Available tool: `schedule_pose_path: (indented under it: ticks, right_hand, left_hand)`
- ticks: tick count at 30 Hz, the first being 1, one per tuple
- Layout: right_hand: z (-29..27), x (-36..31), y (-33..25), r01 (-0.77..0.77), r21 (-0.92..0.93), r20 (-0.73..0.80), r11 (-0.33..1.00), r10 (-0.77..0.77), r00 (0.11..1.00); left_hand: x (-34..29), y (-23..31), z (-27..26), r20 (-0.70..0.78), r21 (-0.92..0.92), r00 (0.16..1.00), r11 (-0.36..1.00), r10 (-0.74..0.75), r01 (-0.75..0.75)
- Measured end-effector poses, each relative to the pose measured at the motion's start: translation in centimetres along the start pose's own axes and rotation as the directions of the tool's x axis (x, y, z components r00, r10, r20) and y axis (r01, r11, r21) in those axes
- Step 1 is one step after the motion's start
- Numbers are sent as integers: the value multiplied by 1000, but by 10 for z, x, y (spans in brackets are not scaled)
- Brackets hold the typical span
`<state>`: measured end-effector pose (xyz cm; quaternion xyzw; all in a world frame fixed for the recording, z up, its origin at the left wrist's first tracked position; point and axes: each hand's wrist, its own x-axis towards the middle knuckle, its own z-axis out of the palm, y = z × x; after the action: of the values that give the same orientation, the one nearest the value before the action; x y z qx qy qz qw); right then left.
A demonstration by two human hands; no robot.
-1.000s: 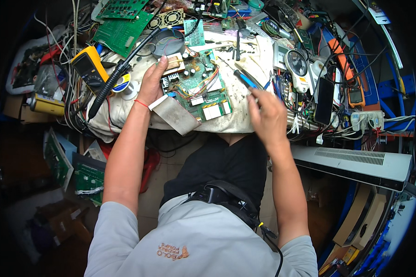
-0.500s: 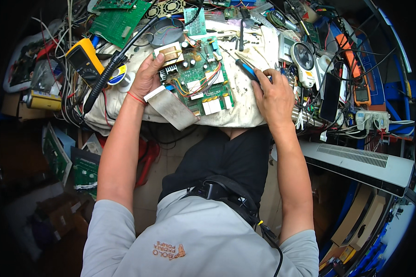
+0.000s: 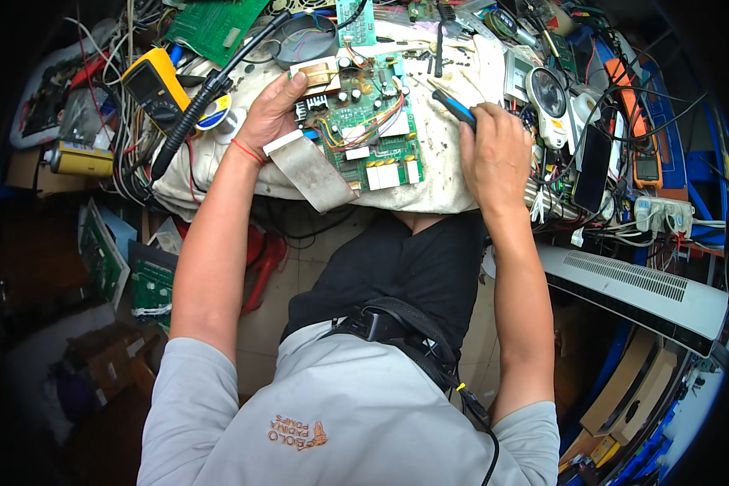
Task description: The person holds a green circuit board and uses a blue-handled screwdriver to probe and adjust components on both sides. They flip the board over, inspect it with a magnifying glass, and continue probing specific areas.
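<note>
My left hand (image 3: 274,115) grips the left edge of a green circuit board (image 3: 370,123), thumb on top beside a copper-coloured transformer (image 3: 314,74). The board lies tilted over the cloth, crowded with capacitors, white blocks and coloured wires. A wide grey ribbon cable (image 3: 309,172) hangs from its lower left toward the cloth's front edge. Right of the board, my right hand (image 3: 498,150) is closed with its fingers over the rear of a blue-and-black-handled tool (image 3: 455,106). The tool points up and left; its exact kind is unclear, and the palm side is hidden.
A stained white cloth (image 3: 445,182) covers the bench front. On the left are a yellow multimeter (image 3: 155,89), a black flexible arm (image 3: 188,117) and a solder spool (image 3: 219,115). To the right lie a magnifier (image 3: 547,97), a phone (image 3: 593,166), tangled cables and a power strip (image 3: 662,215).
The whole view has shifted slightly, moving the bench things up and to the right. My left hand still grips the board, and my right hand stays at the blue-and-black-handled tool.
</note>
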<state>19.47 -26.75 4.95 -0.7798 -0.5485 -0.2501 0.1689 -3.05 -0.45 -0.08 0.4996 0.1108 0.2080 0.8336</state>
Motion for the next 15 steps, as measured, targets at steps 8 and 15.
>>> schedule_pose_path:
  ticks: [8, 15]
  right_hand:
    - [-69, 6, -10, -319, 489, 58, 812, 334, 941]
    - [-47, 4, -22, -276, 586, 87, 762, 279, 956]
  left_hand:
    - [0, 2, 2, -23, 5, 999, 999, -32, 32]
    - [1, 4, 1, -57, 54, 998, 998, -10, 13]
